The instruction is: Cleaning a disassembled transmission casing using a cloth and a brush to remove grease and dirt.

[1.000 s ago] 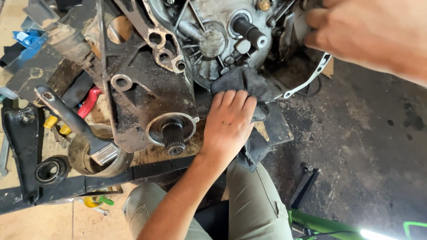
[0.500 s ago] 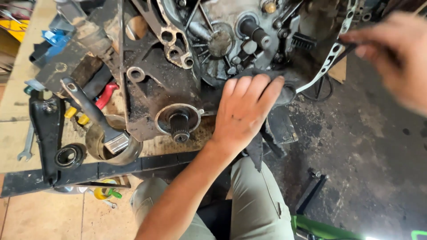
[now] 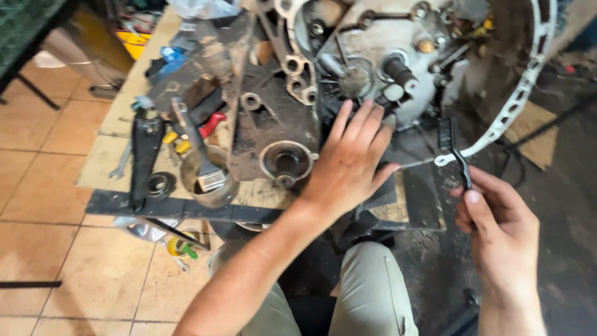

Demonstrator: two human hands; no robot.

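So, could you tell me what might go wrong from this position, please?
The left hand lies flat on the greasy engine casing, fingers beside the protruding shaft; a slip could knock them against it. The right hand holds the black brush by its handle end only, so it could twist loose.

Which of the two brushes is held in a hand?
The small black brush, held by the right hand. The wider paintbrush rests in a metal bowl, touched by neither hand.

Tan tiled floor (image 3: 56, 186) on the left, dark stained concrete floor (image 3: 559, 205) on the right.
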